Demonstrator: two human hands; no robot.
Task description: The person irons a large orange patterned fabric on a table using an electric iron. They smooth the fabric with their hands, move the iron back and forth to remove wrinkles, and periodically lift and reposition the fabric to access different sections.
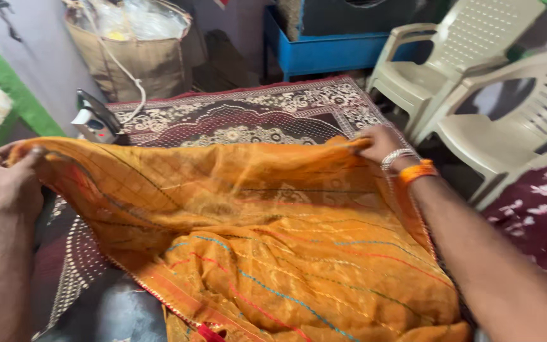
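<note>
your left hand [9, 180] and right hand [380, 143] each pinch a top corner of the orange cloth [273, 240], stretching it flat between them over the patterned rug [254, 114], iron [95, 119] just beyond your left.

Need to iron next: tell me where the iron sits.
The iron stands at upper left of the head view, on the patterned rug's far-left corner, just beyond the orange cloth.

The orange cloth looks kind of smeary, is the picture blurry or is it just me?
Head view: yes, the whole frame is a bit soft with motion blur; the orange cloth shows smeared thread lines, the left hand and right hand have fuzzy edges, and the plastic chairs look slightly washed out by bright light.
</note>
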